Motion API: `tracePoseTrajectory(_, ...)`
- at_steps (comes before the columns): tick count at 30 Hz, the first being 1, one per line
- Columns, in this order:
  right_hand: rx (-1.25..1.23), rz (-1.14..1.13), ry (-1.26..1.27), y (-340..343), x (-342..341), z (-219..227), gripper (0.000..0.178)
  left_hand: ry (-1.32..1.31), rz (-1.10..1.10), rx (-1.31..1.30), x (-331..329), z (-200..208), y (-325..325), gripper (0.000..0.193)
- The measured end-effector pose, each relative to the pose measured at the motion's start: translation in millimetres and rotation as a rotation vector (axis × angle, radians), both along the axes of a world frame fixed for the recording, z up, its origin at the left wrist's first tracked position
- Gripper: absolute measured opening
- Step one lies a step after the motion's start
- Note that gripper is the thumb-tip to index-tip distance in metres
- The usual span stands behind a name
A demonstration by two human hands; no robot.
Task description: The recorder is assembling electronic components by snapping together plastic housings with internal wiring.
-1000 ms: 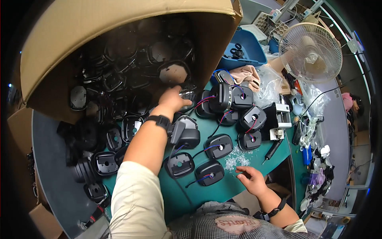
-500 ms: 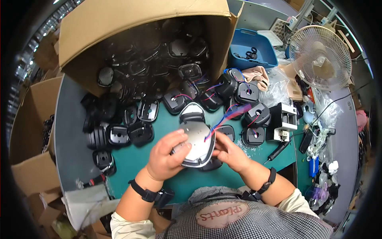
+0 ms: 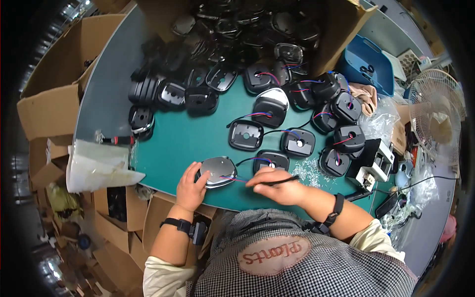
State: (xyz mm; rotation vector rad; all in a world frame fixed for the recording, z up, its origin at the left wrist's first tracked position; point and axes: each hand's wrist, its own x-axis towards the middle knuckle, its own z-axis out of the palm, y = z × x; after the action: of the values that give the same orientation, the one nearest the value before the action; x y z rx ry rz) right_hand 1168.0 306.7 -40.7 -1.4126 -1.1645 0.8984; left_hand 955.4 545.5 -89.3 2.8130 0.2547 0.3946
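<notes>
A rounded housing with a silver plate face rests near the front edge of the green table. My left hand grips its left side, thumb and fingers at the rim. Thin red and blue wires leave the plate and run toward the fingertips of my right hand. That hand is closed around a slim black stick-like piece, whose kind I cannot make out. Just beyond my right hand lies a black housing with red and blue wires.
Several black housings lie across the table. A cardboard box of housings stands at the back. White clippings lie beside a black-and-white device. A blue bin and a fan are at right.
The silver-faced housing has come down toward me onto the table's front. My right hand has let go of its side and now holds the black piece. The view has shifted.
</notes>
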Motion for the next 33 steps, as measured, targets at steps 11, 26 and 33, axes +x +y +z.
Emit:
tracePoseTrajectory(11,-0.139,0.263,-0.191,61.9,-23.1,-40.9,0.024,0.197,0.186,0.006,-41.1,-35.7,0.6,0.050)
tracePoseTrajectory(26,-0.660,-0.320,-0.365,153.3,13.9,-72.1,0.049,0.123,0.292,-1.490,16.6,5.2,36.9,0.043)
tracePoseTrajectory(33,-1.158,-0.224,-0.633,178.6,21.0,-81.3,0.054,-0.006,0.369,-1.734,34.4,16.0,57.4,0.038)
